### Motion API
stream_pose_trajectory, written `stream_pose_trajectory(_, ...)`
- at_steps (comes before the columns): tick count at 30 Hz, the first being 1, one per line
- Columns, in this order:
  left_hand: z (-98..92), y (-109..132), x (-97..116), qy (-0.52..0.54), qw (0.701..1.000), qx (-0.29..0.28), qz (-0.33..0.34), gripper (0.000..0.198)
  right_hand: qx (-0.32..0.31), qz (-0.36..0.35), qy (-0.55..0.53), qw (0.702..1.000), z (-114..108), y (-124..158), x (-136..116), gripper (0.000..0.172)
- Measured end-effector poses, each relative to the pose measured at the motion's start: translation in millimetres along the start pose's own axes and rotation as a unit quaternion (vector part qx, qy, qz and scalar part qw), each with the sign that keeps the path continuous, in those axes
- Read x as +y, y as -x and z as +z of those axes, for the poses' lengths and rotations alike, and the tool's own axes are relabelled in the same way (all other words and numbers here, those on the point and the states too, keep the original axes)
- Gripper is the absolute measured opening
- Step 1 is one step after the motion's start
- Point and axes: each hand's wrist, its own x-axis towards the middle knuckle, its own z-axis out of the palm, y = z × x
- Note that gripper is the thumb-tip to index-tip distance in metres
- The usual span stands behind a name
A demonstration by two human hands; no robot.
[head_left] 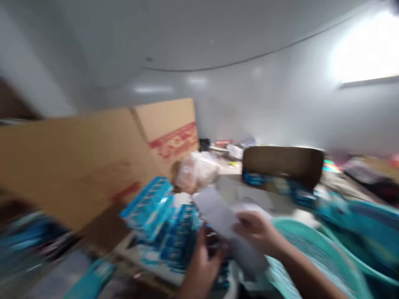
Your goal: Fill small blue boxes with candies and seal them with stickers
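Note:
My right hand point(254, 228) is closed on a white paper sheet point(218, 209), long and narrow, which slants from upper left to lower right. Below the sheet's left part is my left hand point(204, 259), its thumb and fingers spread apart. Something dark shows in the gap between them, too blurred to name. Just left of that hand are blue printed packs point(179, 232) standing in a row. A larger bright blue pack point(149, 207) leans beside them. Motion blur hides the fine detail of both hands.
A big cardboard box point(93, 166) with red print rises at left. Clear plastic bags point(199, 170) lie behind the packs. Turquoise tubs point(311, 236) stand at right, near my right forearm. An open brown carton point(282, 162) with blue packs sits at the back.

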Motion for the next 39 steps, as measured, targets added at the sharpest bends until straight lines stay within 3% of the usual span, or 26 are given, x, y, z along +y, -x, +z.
stream_pose_trajectory(3,0.0,-17,-8,-0.024,0.997,0.069,0.005,0.095,0.005,0.048,-0.075,0.996,-2,-3,10,0.042)
stream_pose_trajectory(7,1.9,-28,-19,0.033,0.997,0.063,-0.018,0.096,-0.005,0.081,-0.168,0.982,-1,-15,12,0.047)
stream_pose_trajectory(11,0.8,-31,-12,0.062,0.995,0.077,-0.029,0.1,-0.042,0.102,-0.24,0.964,-5,-12,7,0.052)
stream_pose_trajectory(14,1.0,-32,-4,0.102,0.992,0.066,-0.018,0.096,-0.088,0.119,-0.237,0.96,-11,-12,7,0.053)
stream_pose_trajectory(18,0.0,-27,5,0.138,0.987,0.073,-0.039,0.08,-0.074,0.101,-0.168,0.978,-8,-15,7,0.046)
stream_pose_trajectory(22,-4.0,-25,14,0.107,0.984,0.138,-0.032,0.06,0.062,0.036,-0.032,0.997,4,-15,8,0.026)
stream_pose_trajectory(24,-5.1,-27,23,0.15,0.969,0.193,-0.034,0.051,0.14,-0.021,0.07,0.987,6,-13,8,0.021)
stream_pose_trajectory(26,-5.6,-30,34,0.205,0.951,0.229,-0.047,0.038,0.194,-0.12,0.188,0.955,3,-9,7,0.028)
stream_pose_trajectory(27,-5.7,-33,40,0.222,0.946,0.232,-0.054,0.032,0.193,-0.178,0.244,0.934,0,-7,5,0.03)
stream_pose_trajectory(29,-5.5,-38,50,0.236,0.945,0.217,-0.066,0.024,0.124,-0.267,0.33,0.897,-6,-2,0,0.03)
stream_pose_trajectory(31,-4.0,-41,58,0.251,0.946,0.186,-0.084,0.023,0.029,-0.288,0.383,0.877,-10,3,-4,0.034)
stream_pose_trajectory(33,-1.8,-43,63,0.283,0.939,0.159,-0.109,0.029,-0.014,-0.273,0.42,0.865,-10,5,-5,0.034)
stream_pose_trajectory(36,0.1,-40,72,0.325,0.923,0.154,-0.136,0.033,0.015,-0.258,0.443,0.859,-7,7,-1,0.026)
stream_pose_trajectory(39,-1.3,-35,77,0.334,0.917,0.169,-0.138,0.034,0.054,-0.261,0.412,0.872,-7,7,3,0.03)
